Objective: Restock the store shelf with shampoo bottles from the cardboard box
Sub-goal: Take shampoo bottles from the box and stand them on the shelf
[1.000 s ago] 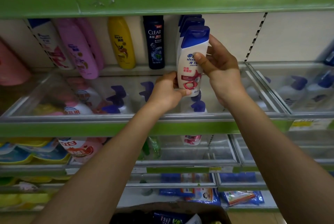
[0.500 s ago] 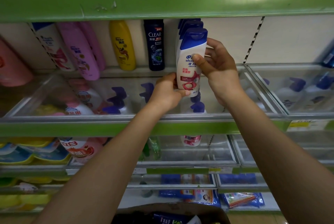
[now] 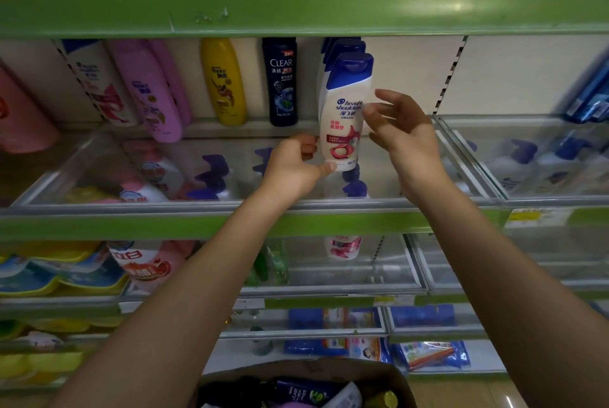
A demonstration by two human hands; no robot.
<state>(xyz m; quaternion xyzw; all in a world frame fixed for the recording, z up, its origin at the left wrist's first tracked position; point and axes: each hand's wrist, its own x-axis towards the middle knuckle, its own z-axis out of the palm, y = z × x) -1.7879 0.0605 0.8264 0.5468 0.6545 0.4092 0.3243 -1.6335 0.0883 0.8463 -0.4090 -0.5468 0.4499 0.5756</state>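
Note:
A white shampoo bottle with a blue cap stands upright at the front of a row of like bottles on the green-edged shelf. My left hand pinches its lower left edge, thumb at the base. My right hand is just right of the bottle, fingers spread and off it. The cardboard box sits at the bottom of the view with dark and yellow bottles inside.
A dark blue bottle, a yellow bottle and pink bottles stand to the left on the same shelf. A clear plastic guard lines the shelf front. Lower shelves hold packets and bottles. An upper green shelf edge overhangs.
My right hand has let go of the white bottle and drawn back to the right with fingers spread. My left hand still holds the bottle's base.

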